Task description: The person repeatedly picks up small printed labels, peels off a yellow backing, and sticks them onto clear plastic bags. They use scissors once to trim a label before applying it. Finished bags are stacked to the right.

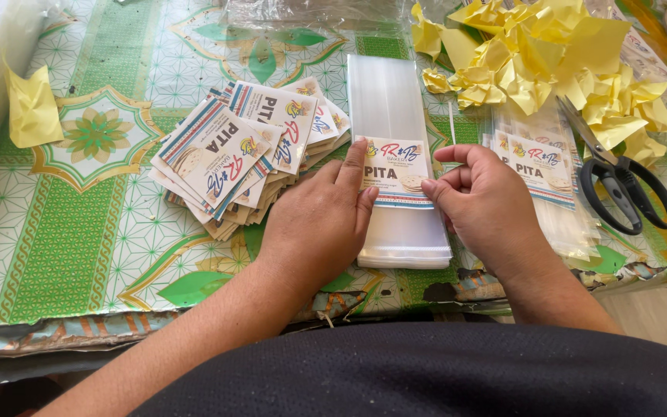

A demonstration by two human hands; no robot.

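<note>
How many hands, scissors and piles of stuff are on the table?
Hands: 2, left hand and right hand
Scissors: 1
Loose label pile: 1
Clear bag stack: 1
Labelled bag stack: 1
Yellow paper heap: 1
Total: 7

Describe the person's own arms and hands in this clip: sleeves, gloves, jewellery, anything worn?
Both forearms are bare right down to the frame's lower edge, with no sleeves in view. The left hand and right hand wear no gloves, and no rings, watch or bracelets show. Fingernails are short and unpainted. A dark garment covers the lap below the arms.
</note>
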